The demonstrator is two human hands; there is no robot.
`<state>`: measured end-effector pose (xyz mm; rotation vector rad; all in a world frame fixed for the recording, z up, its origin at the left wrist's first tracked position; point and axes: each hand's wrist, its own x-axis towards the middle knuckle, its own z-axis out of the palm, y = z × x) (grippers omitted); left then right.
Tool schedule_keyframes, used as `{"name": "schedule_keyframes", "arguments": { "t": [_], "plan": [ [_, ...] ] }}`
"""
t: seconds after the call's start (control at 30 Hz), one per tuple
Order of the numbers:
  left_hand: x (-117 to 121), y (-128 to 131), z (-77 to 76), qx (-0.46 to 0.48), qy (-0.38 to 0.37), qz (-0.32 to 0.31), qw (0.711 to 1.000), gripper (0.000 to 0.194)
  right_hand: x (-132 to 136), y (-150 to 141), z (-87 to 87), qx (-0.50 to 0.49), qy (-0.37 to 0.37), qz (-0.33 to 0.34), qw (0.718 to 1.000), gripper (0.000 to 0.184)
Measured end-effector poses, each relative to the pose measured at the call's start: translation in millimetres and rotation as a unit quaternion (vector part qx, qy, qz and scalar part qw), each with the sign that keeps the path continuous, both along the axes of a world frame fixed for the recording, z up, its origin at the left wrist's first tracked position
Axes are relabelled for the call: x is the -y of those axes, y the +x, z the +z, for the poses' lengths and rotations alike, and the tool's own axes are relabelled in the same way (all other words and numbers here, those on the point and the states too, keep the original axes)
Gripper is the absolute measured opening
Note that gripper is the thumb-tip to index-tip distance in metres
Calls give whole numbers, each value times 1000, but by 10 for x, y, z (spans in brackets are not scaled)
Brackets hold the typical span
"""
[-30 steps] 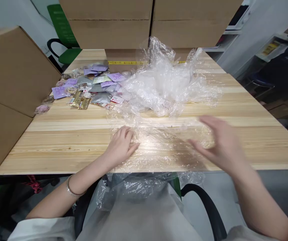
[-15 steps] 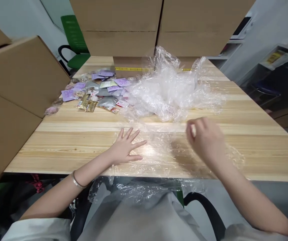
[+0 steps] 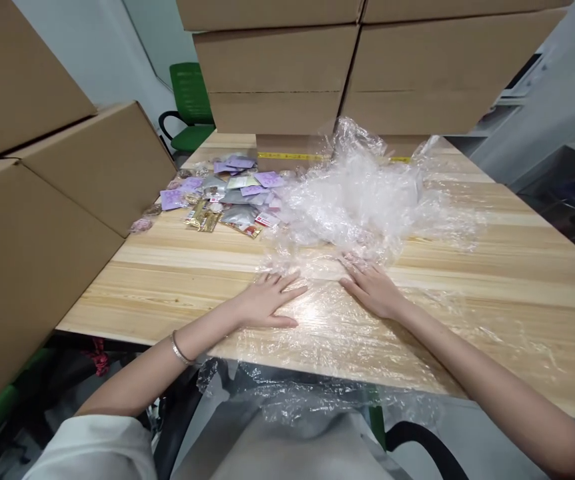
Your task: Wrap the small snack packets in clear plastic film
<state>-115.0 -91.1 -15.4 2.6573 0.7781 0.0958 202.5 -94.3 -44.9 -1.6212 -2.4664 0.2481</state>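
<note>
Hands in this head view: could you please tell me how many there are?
2: the left hand and the right hand, apart, both palm down at the clear film on the wooden table.

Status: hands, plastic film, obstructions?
Left hand, right hand open, palms down on clear plastic film. Film hangs past near edge of wooden table. Crumpled film heap ahead of hands.

The left hand and right hand are bare. A thin, shiny silver bracelet goes around the left arm. The shirt is light grey, with a short, loose white sleeve.
</note>
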Motion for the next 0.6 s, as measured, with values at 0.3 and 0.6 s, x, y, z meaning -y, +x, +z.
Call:
{"name": "schedule_keyframes", "arguments": {
  "t": [0.3, 0.6],
  "plan": [
    [-1284, -604, 451, 134, 135, 316, 929, 54, -8, 27, -125, 10, 26, -5, 1000, 68],
    [-2049, -590, 378, -156, 31, 319, 934, 104, -13, 29, -66, -4, 15, 3, 1000, 69]
  ]
}}
